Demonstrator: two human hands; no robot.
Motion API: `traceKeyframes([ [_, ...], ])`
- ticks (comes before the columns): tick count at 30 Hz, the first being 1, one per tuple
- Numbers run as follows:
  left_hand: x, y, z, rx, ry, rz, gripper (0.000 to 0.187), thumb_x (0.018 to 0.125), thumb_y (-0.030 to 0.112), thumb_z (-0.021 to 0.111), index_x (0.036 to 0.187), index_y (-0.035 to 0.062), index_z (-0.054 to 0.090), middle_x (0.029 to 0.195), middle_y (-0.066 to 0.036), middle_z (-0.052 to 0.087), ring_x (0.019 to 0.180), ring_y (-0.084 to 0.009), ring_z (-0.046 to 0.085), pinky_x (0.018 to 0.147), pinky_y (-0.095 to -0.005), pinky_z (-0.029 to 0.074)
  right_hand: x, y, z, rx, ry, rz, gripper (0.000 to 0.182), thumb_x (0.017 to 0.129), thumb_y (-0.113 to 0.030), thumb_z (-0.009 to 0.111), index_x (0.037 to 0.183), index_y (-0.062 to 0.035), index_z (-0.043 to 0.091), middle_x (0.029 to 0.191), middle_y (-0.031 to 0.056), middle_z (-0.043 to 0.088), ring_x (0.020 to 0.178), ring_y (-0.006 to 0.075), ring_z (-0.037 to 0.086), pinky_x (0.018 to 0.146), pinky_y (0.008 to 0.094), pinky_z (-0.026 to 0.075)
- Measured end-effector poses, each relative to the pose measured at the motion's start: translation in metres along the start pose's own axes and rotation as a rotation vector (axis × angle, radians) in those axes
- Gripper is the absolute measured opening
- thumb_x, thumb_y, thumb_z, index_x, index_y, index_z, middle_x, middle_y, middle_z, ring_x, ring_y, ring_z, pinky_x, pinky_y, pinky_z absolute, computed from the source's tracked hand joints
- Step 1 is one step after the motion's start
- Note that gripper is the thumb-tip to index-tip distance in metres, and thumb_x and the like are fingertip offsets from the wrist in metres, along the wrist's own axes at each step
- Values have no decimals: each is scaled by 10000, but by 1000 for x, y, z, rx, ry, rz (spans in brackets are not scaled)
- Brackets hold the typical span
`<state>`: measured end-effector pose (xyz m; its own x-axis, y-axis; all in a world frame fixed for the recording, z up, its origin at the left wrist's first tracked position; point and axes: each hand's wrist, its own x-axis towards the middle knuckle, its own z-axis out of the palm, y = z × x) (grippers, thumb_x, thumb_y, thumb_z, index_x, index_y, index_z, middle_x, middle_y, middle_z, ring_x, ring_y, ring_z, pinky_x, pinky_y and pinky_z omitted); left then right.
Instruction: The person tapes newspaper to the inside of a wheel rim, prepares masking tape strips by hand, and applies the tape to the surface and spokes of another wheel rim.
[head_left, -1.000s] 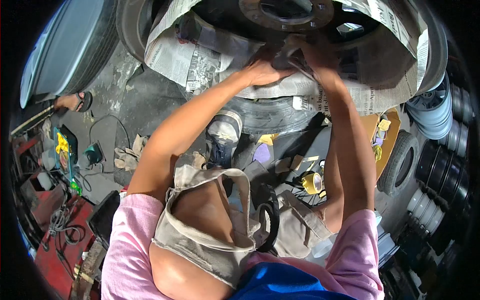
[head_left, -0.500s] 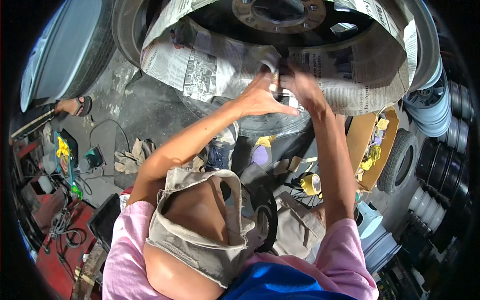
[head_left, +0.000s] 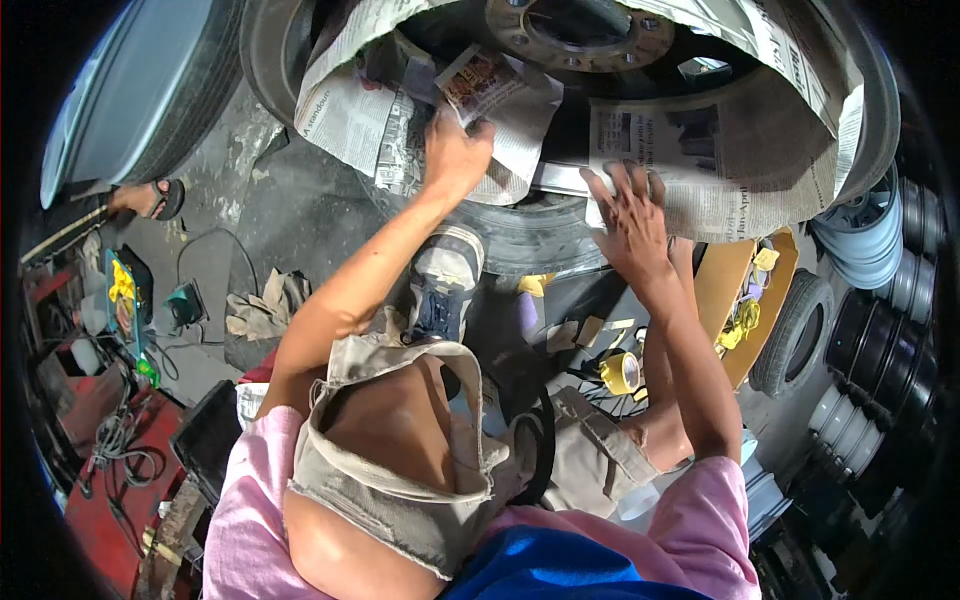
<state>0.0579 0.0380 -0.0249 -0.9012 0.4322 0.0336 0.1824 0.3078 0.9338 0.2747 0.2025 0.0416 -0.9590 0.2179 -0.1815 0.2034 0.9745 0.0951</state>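
A black wheel rim (head_left: pixel 645 105) stands in front of me, its inner side lined with sheets of newspaper. My left hand (head_left: pixel 458 155) is closed on a loose newspaper piece (head_left: pixel 525 115) with a colour picture, which lies over the left part of the lining. Spread fingers of my right hand (head_left: pixel 630 205) rest at the lower edge of the right newspaper sheet (head_left: pixel 755 165). Between the two sheets a pale strip of bare rim (head_left: pixel 562 178) shows. A tire (head_left: pixel 530 235) lies beneath the rim.
On the right are a cardboard box (head_left: pixel 745 290) of tape rolls, a tire (head_left: pixel 795 330) and stacked rims (head_left: pixel 865 235). A yellow tape roll (head_left: pixel 621 372) lies near my legs. At left stand a large wheel (head_left: pixel 150 90), a person's sandaled foot (head_left: pixel 160 200) and a red surface (head_left: pixel 120 500) with cables.
My hands were together at the middle of the lining and have parted. The left moved left with the newspaper piece; the right moved down and right, its fingers now spread.
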Motion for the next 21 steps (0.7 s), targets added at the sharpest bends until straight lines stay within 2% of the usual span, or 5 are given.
traceKeyframes([
  [5,-16,51,-32,245,60,248,546,862,141,718,1332,-76,546,1299,-298,583,1208,-434,577,1045,-470,460,-23,19,-11,-154,81,-142,677,868,-32,529,1526,-185,489,1433,118,500,1420,335,420,1260,530,216],
  [8,-38,91,-29,160,-93,684,493,851,83,708,1332,45,608,1357,-183,559,1089,-390,594,976,-470,500,-18,32,3,-156,37,-159,608,888,-64,546,1489,-155,530,1440,115,500,1413,321,427,1257,518,226],
  [10,-36,95,-11,221,-206,868,429,864,106,702,1280,25,631,1317,-172,589,1090,-395,599,956,-472,514,-16,36,9,-153,71,-165,527,913,-114,568,1440,-127,565,1441,116,502,1400,306,441,1247,498,259],
  [16,-20,65,37,458,-733,458,320,919,142,660,1192,-25,654,1252,-270,634,1117,-440,645,918,-491,547,-6,50,44,-171,220,-129,430,930,-146,575,1354,-82,591,1318,152,600,1271,324,549,1113,447,440],
  [21,8,46,54,544,-791,320,360,915,178,612,1202,-36,650,1143,-311,676,1093,-482,648,936,-537,532,-2,47,23,176,99,141,448,862,-101,622,1300,-9,590,1145,236,664,1061,429,653,930,478,534],
])
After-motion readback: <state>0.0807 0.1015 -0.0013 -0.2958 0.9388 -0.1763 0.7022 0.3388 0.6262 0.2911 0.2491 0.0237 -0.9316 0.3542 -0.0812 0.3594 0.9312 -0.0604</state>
